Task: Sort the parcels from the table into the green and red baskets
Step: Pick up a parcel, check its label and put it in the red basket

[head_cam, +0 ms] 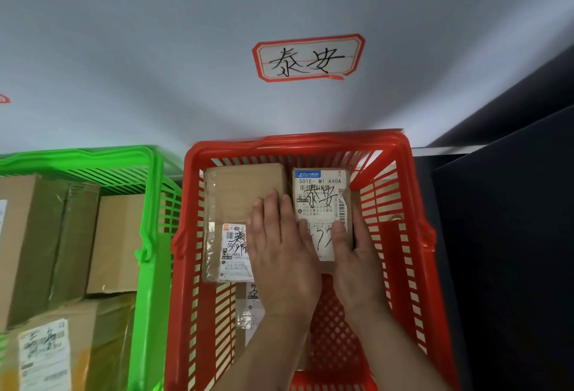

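In the red basket (400, 154) at centre frame, the right hand (357, 254) grips a small labelled parcel (323, 201) by its near end; the left hand (279, 244) lies flat, fingers straight, across a bigger parcel (236, 192) beside it; the green basket (149, 204) at left holds boxes (37, 235).

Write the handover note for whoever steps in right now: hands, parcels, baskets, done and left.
Left hand: fingers straight, lying flat on the long brown parcel in the red basket.
Right hand: thumb and fingers grip the small labelled parcel, which sits in the red basket beside the brown one.
A third parcel lies partly under the left wrist.
Green basket, left of the red one, holds several cardboard boxes.
The wall sign above the red basket matches the handwriting on the small parcel.
Done: these parcels are binned.
Left: let go; the table is out of view, so the remaining count is unknown.
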